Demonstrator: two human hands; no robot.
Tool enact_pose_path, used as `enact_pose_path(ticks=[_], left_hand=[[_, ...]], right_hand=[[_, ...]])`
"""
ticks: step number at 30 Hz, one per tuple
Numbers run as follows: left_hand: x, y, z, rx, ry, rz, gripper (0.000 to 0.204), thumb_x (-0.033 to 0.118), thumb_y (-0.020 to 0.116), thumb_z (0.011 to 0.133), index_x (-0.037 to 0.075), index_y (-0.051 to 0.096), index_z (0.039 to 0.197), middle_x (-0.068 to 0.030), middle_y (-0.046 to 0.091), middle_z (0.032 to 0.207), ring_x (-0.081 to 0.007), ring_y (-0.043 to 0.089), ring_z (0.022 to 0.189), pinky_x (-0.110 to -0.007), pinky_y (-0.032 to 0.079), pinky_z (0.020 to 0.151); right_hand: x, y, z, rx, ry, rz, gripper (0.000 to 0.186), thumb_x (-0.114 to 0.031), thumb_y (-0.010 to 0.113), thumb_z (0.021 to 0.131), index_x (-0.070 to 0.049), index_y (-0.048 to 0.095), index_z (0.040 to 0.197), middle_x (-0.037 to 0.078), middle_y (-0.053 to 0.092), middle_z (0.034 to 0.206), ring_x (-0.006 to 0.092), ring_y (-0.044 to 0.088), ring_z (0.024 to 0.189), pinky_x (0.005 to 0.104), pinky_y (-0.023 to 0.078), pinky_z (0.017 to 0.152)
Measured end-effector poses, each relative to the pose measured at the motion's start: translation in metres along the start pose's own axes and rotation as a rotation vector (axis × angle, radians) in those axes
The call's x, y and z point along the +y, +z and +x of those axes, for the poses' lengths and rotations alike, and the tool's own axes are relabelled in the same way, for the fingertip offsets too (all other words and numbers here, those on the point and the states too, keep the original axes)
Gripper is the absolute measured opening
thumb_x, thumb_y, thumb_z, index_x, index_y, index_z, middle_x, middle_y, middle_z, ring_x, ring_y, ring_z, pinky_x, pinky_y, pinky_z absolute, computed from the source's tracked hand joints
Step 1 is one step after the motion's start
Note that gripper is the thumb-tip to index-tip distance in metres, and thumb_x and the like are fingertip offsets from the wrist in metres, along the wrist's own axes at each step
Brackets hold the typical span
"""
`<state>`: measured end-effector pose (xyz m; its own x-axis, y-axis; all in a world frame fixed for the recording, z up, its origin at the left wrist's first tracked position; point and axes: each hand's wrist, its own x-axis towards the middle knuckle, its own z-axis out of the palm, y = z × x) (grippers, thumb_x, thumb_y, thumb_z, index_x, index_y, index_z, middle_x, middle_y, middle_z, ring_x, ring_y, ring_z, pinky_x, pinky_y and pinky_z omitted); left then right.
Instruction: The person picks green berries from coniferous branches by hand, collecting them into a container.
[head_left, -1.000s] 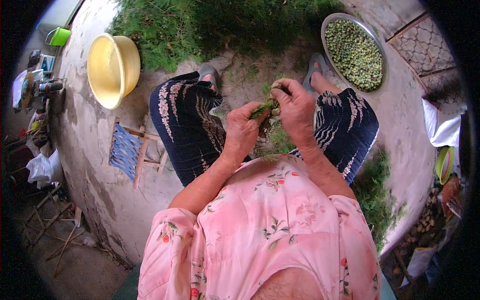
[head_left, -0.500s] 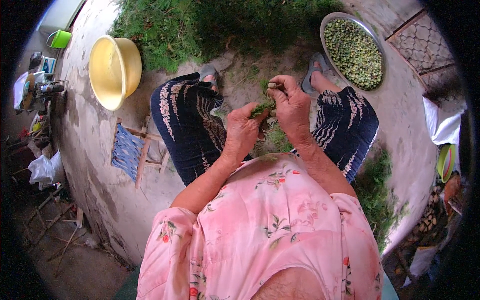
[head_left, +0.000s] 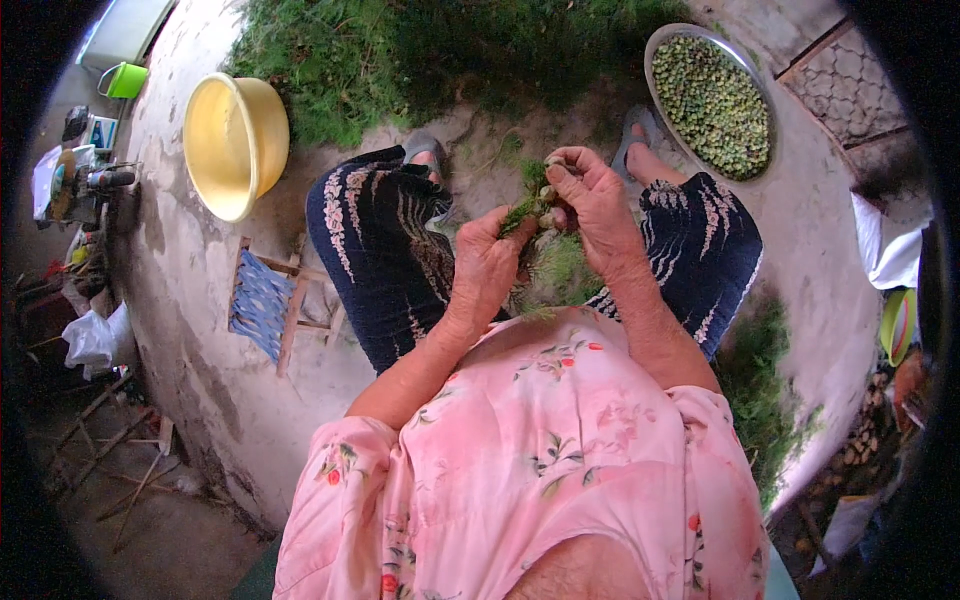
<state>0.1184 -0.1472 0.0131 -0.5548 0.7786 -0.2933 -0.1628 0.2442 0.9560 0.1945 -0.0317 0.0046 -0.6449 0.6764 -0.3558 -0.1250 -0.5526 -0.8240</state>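
Between my knees, my left hand (head_left: 487,258) is closed around a feathery green sprig (head_left: 518,213). Small round greenish fruits (head_left: 547,220) hang on the sprig between my two hands. My right hand (head_left: 607,218) is closed, its thumb and fingers curled at these fruits; what lies inside the palm is hidden. To the upper right, an oval metal basin (head_left: 651,72) holds a heap of similar small green fruits (head_left: 710,108).
A large pile of feathery green branches (head_left: 330,60) lies ahead, with more greenery (head_left: 755,385) by my right leg. At left stand a yellow tub (head_left: 255,140) and a low wooden stool with a blue woven seat (head_left: 258,305). A green bucket (head_left: 126,80) sits farther off.
My right hand has shifted slightly right and its fingers have curled in more at the fruits, which now show more plainly. My left hand stays nearly in place with the sprig.
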Motion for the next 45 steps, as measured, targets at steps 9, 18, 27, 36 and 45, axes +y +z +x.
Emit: enact_pose_path(ticks=[9, 18, 27, 36, 45], left_hand=[[-0.008, -0.004, 0.003, 0.005, 0.160, 0.199, 0.011, 0.011, 0.055, 0.082, 0.001, 0.058, 0.079, -0.0017, 0.046, 0.051, -0.0068, 0.037, 0.045, -0.025, 0.034, 0.042], [-0.009, -0.001, 0.004, 0.043, 0.175, 0.215, 0.013, 0.010, 0.055, 0.082, -0.002, 0.057, 0.078, -0.0042, 0.042, 0.052, -0.0063, 0.034, 0.053, -0.024, 0.033, 0.045], [-0.005, 0.001, 0.006, -0.014, 0.044, 0.082, 0.013, 0.011, 0.054, 0.082, -0.001, 0.059, 0.081, 0.0009, 0.048, 0.055, -0.0054, 0.036, 0.053, -0.024, 0.033, 0.045], [0.000, -0.001, 0.002, 0.009, 0.197, 0.463, 0.010, 0.008, 0.056, 0.079, -0.001, 0.059, 0.082, -0.0066, 0.050, 0.055, -0.0072, 0.038, 0.053, -0.026, 0.036, 0.048], [0.007, -0.007, 0.003, 0.004, -0.131, -0.201, 0.019, 0.020, 0.053, 0.084, 0.006, 0.055, 0.097, 0.0047, 0.053, 0.073, -0.0045, 0.047, 0.060, -0.022, 0.039, 0.050]], right_hand=[[0.010, 0.004, -0.006, 0.017, -0.657, -0.786, 0.011, -0.002, 0.058, 0.076, -0.002, 0.054, 0.086, 0.004, 0.058, 0.074, 0.0107, 0.055, 0.062, 0.0230, 0.045, 0.053], [0.019, 0.004, 0.006, 0.154, -0.362, -0.534, 0.012, -0.003, 0.057, 0.076, 0.000, 0.053, 0.088, 0.005, 0.058, 0.076, 0.0114, 0.056, 0.065, 0.0228, 0.046, 0.052], [0.019, -0.002, 0.005, 0.157, -0.364, -0.378, 0.013, -0.003, 0.058, 0.077, -0.002, 0.053, 0.089, 0.002, 0.057, 0.075, 0.0083, 0.053, 0.061, 0.0212, 0.044, 0.050], [0.016, -0.033, 0.024, 0.385, -0.793, -0.949, 0.013, -0.006, 0.058, 0.076, -0.005, 0.055, 0.088, 0.008, 0.059, 0.073, 0.0206, 0.057, 0.059, 0.0269, 0.043, 0.051], [-0.010, -0.048, 0.002, -0.039, -0.004, 0.381, 0.013, -0.005, 0.049, 0.081, -0.004, 0.049, 0.094, 0.009, 0.055, 0.085, 0.0204, 0.058, 0.071, 0.0278, 0.046, 0.050]])
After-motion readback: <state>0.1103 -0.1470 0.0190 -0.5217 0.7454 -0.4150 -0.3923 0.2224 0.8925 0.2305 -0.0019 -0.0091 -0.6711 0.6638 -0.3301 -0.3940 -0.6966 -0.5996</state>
